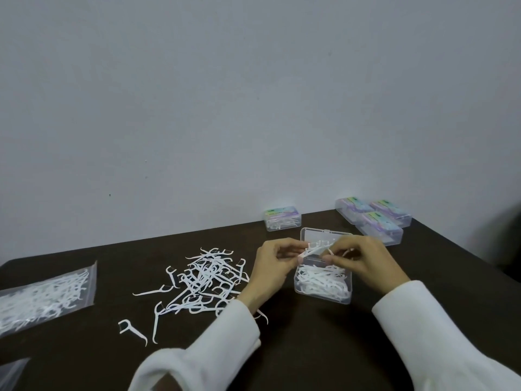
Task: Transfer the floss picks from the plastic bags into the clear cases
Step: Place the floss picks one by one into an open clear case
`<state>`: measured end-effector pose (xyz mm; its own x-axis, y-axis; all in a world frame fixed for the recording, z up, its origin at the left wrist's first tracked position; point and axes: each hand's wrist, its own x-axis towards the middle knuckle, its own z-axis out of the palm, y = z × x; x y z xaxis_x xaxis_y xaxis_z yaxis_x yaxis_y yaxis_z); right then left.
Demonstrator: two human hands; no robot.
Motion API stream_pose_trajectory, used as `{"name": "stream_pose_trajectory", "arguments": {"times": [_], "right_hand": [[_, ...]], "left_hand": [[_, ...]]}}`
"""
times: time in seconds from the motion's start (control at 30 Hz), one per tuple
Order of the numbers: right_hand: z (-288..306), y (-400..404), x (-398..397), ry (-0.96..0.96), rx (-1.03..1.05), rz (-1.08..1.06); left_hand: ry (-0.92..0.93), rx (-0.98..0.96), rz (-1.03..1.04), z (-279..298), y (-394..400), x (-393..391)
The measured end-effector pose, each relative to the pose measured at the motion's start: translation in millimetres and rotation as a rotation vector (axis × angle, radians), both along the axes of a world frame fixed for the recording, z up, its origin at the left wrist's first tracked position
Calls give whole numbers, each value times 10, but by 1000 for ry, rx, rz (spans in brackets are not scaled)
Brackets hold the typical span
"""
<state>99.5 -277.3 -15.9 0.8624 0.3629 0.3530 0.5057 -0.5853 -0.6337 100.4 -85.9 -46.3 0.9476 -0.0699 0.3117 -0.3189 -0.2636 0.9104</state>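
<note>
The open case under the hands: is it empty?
No. The open case already holds a heap of white floss picks, below the left hand and right hand.

Plain room: bare wall (197, 94), dark table (310, 334).

Dim, even, bluish light; soft shadows lie close under things on the dark surface (310, 348). Slightly soft focus throughout, wide-angle bending at the edges.
</note>
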Motion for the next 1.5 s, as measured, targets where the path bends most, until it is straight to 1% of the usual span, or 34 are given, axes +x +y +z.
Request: {"name": "stream_pose_trajectory", "arguments": {"times": [0.13, 0.4, 0.47, 0.63, 0.73, 0.83, 0.9, 1.0, 1.1, 1.23, 1.33, 1.43, 1.5], "right_hand": [[-14, -28, 13, -6, 154, -33], [8, -77, 15, 5, 360, -72], [17, -83, 7, 7, 381, -82], [25, -99, -1, 26, 360, -57], [23, -97, 11, 16, 349, -61], [27, -114, 12, 10, 310, -88], [26, -132, 6, -4, 279, -105], [5, -143, 17, -35, 233, -113], [-30, -146, 51, -59, 128, -107], [-81, -153, 94, -80, -4, -105], [-90, -140, 94, -63, -9, -99], [-79, -100, 76, -39, 37, -77], [-86, -68, 66, 8, 24, -26]], "left_hand": [[15, 1, -16, 0, -54, 15], [3, 171, -59, 20, -117, -40], [3, 189, -75, 21, -122, -50], [-5, 220, -111, 40, -136, -77], [-16, 205, -147, 59, -147, -117], [-72, 172, -90, 82, -124, -117], [-88, 238, -64, 80, -106, -105], [-42, 384, -90, 24, -127, -93], [-33, 435, -87, -20, -185, -106], [-50, 359, -87, -19, -201, -133], [-73, 333, -103, -6, -194, -150], [-155, 250, -3, 18, -174, -149], [-185, 208, 80, 14, -136, -127]]}}
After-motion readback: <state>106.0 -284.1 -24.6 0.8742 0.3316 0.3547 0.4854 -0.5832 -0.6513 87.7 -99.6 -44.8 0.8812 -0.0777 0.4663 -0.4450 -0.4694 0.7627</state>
